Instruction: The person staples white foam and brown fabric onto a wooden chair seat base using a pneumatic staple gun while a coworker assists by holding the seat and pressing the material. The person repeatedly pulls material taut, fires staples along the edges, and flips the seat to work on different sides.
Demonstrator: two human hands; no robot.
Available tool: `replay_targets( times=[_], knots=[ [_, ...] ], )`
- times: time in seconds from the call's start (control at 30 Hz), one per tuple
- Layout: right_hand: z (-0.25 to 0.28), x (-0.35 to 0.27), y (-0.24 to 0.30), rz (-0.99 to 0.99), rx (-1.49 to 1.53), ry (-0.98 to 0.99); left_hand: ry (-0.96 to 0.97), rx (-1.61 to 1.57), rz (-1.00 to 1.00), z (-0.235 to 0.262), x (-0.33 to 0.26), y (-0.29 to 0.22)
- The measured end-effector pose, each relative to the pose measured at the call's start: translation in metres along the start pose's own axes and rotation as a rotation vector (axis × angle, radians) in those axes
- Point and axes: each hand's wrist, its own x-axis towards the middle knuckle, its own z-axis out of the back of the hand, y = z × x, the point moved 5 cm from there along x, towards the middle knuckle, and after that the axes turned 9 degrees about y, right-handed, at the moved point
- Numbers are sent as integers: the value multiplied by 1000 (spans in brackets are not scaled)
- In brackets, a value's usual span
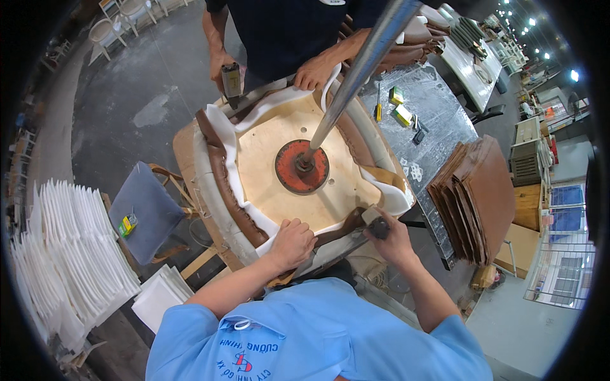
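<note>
A plywood seat board lies face up, pressed by a red disc on a metal rod. White padding and a brown leather-like cover rise around its edge, partly folded inward. My left hand is closed on the cover's near edge, fingers curled over it; the fingertips are partly hidden. My right hand grips a staple gun at the near right edge, its nose by the cover. Across from me, a co-worker's hand rests on the far edge while another holds a second staple gun.
To the right, a plastic-covered table bears small boxes and a yellow-handled tool. Brown covers are stacked beside it. White sheets and a blue-grey chair seat stand at left.
</note>
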Motion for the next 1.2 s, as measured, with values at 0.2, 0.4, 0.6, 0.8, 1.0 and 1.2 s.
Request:
replay_targets(
  times=[0.2,0.4,0.6,0.8,1.0,1.2],
  knots=[
    [7,-3,-8,-51,122,14,-137,-67,19,-4,0,2],
    [-30,-19,39,-313,592,360,-231,-78,141,-6,-3,8],
    [-56,0,70,-413,592,442,-270,-115,165,-9,-1,10],
    [-76,7,67,-391,637,412,-257,-141,178,-9,1,11],
    [-79,11,76,-390,546,400,-250,-139,185,-11,-1,12],
    [-76,11,83,-382,457,354,-248,-121,179,-10,2,9]
  ],
)
